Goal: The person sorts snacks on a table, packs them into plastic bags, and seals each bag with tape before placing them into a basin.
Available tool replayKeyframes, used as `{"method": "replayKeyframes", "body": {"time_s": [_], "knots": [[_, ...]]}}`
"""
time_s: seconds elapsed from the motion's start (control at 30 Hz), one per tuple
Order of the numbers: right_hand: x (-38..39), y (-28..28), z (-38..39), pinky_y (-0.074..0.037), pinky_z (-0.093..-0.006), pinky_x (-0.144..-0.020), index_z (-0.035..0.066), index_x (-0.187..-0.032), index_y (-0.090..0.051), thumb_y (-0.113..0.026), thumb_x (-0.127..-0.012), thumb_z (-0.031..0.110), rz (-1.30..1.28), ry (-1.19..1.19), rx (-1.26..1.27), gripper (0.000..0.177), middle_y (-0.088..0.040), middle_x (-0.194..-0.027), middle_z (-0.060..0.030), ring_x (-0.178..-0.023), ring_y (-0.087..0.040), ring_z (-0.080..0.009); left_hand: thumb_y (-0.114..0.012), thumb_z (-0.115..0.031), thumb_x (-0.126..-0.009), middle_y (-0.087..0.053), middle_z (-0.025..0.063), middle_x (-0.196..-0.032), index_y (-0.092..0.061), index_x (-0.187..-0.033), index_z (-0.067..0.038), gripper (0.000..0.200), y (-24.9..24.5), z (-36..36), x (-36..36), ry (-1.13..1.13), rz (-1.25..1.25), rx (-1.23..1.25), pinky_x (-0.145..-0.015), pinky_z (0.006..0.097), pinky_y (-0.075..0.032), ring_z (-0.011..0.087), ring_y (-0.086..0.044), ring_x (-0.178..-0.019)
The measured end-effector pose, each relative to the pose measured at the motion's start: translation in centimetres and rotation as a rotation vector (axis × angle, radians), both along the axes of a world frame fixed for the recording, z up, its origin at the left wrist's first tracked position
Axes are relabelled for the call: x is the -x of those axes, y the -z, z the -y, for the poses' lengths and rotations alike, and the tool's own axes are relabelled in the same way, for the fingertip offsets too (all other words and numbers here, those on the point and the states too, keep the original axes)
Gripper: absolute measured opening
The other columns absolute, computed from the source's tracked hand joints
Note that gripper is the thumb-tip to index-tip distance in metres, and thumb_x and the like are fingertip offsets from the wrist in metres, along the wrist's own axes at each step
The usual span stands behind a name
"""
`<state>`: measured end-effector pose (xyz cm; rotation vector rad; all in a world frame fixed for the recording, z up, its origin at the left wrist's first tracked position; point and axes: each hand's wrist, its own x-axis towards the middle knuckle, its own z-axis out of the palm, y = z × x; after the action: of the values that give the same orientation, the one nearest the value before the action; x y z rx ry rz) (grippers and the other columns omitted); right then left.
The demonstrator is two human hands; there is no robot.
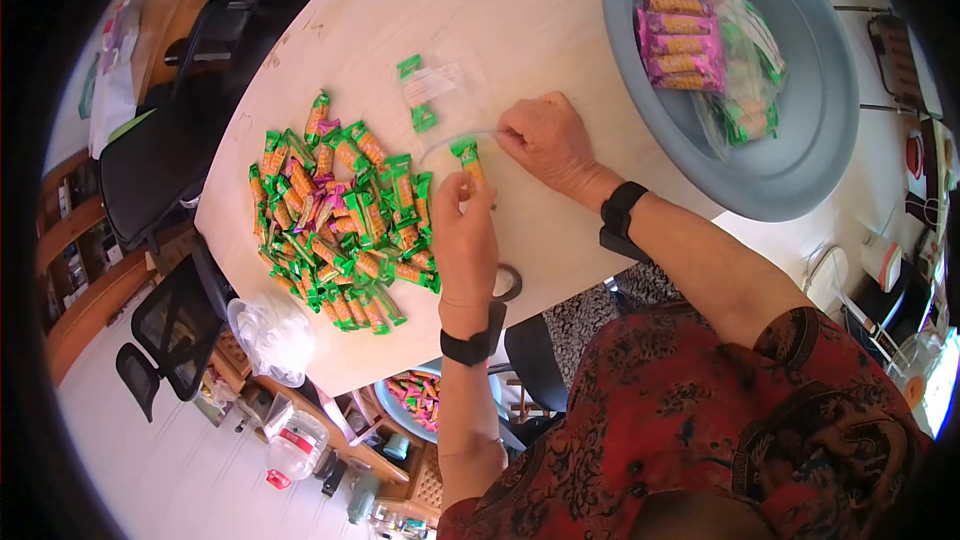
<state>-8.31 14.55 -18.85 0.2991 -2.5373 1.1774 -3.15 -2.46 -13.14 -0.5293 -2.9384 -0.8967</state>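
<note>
My left hand grips a green-and-orange wrapped snack upright between thumb and fingers. To its right, my right hand pinches the edge of a clear plastic bag, whose rim curves left above the snack. Just beyond lies another clear bag with a white label and green wrappers showing at its left side. A large pile of green and purple wrapped snacks is spread on the table left of my left hand. A roll of tape lies beside my left wrist.
On the pale table, a blue basin at the right holds bagged snacks. A container of clear bags stands at the lower left edge. Below the table is another basin of snacks. Black chairs stand at left.
</note>
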Motion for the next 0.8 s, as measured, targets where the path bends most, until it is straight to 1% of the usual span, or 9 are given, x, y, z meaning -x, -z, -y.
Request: {"method": "replayKeyframes", "body": {"time_s": [0.17, 0.37, 0.43, 0.57, 0.63, 0.67, 0.73, 0.8], "knots": [[0.0, -0.2, 0.0, -0.042, -0.0376, -0.074, 0.012, -0.077, -0.055, -0.069, -0.076, 0.013, 0.021, -0.004, -0.002, 0.014, -0.059, -0.072, -0.0022, -0.071, -0.059, -0.0230, -0.059, 0.015, -0.076, -0.059, 0.0172, -0.113, -0.065, -0.101, -0.003, 0.031, 0.8, -0.1, 2.3, 0.043, -0.097, 0.024, -0.075, 0.0367, -0.052, 0.0314, -0.061, -0.092], [0.1, -0.3, -0.1, -0.042, -0.0376, -0.074, 0.012, -0.077, -0.056, -0.070, -0.076, 0.012, 0.024, -0.009, -0.025, 0.013, -0.058, -0.073, -0.0020, -0.073, -0.059, -0.0227, -0.060, 0.010, -0.077, -0.062, 0.0151, -0.107, -0.065, -0.101, -0.002, 0.027, 1.0, -1.1, 4.4, 0.042, -0.199, 0.097, -0.075, 0.0374, -0.052, 0.0312, -0.062, -0.090], [0.1, 0.0, 0.0, -0.042, -0.0355, -0.070, 0.013, -0.076, -0.057, -0.072, -0.073, 0.008, -0.028, -0.005, -0.008, 0.016, -0.055, -0.070, -0.0021, -0.067, -0.057, -0.0232, -0.062, 0.008, -0.077, -0.063, 0.0142, -0.103, -0.066, -0.100, -0.003, 0.025, 0.6, -1.5, 4.7, -0.016, -0.223, 0.116, -0.072, 0.0378, -0.051, 0.0308, -0.062, -0.089], [0.1, -0.3, 0.0, -0.042, -0.0352, -0.071, 0.012, -0.075, -0.058, -0.072, -0.072, 0.008, -0.014, 0.007, -0.015, 0.015, -0.056, -0.070, -0.0019, -0.068, -0.057, -0.0233, -0.065, 0.004, -0.076, -0.061, 0.0143, -0.107, -0.064, -0.104, -0.005, 0.030, 0.9, -1.6, 5.3, -0.066, -0.257, 0.200, -0.071, 0.0393, -0.050, 0.0310, -0.062, -0.090], [0.1, -0.1, 0.0, -0.043, -0.0351, -0.071, 0.012, -0.075, -0.058, -0.072, -0.072, 0.008, -0.007, 0.006, -0.016, 0.015, -0.056, -0.071, -0.0019, -0.068, -0.057, -0.0231, -0.070, -0.001, -0.073, -0.058, 0.0140, -0.114, -0.061, -0.109, -0.008, 0.037, 1.7, -1.7, 5.9, -0.192, -0.300, 0.276, -0.077, 0.0430, -0.046, 0.0320, -0.058, -0.099], [0.1, -0.1, 0.0, -0.043, -0.0351, -0.071, 0.012, -0.075, -0.058, -0.072, -0.072, 0.008, -0.006, 0.009, -0.015, 0.015, -0.056, -0.071, -0.0019, -0.068, -0.057, -0.0231, -0.070, -0.001, -0.073, -0.058, 0.0140, -0.114, -0.061, -0.109, -0.008, 0.037, 1.5, -1.9, 6.2, -0.189, -0.300, 0.276, -0.077, 0.0430, -0.046, 0.0320, -0.058, -0.099], [0.1, -0.2, 0.0, -0.043, -0.0363, -0.073, 0.013, -0.074, -0.053, -0.068, -0.077, 0.012, -0.003, -0.001, -0.031, 0.015, -0.054, -0.070, -0.0023, -0.070, -0.059, -0.0222, -0.072, -0.004, -0.070, -0.055, 0.0140, -0.120, -0.059, -0.112, -0.009, 0.045, 1.3, -2.4, 6.7, -0.265, -0.283, 0.408, -0.085, 0.0466, -0.042, 0.0345, -0.053, -0.109], [0.1, -0.2, 0.0, -0.043, -0.0363, -0.073, 0.013, -0.074, -0.053, -0.068, -0.077, 0.012, -0.008, 0.005, -0.033, 0.015, -0.054, -0.069, -0.0023, -0.070, -0.059, -0.0221, -0.072, -0.003, -0.069, -0.055, 0.0140, -0.121, -0.059, -0.112, -0.009, 0.045, 0.8, -2.8, 7.3, -0.251, -0.289, 0.401, -0.087, 0.0473, -0.041, 0.0350, -0.051, -0.111]]}}
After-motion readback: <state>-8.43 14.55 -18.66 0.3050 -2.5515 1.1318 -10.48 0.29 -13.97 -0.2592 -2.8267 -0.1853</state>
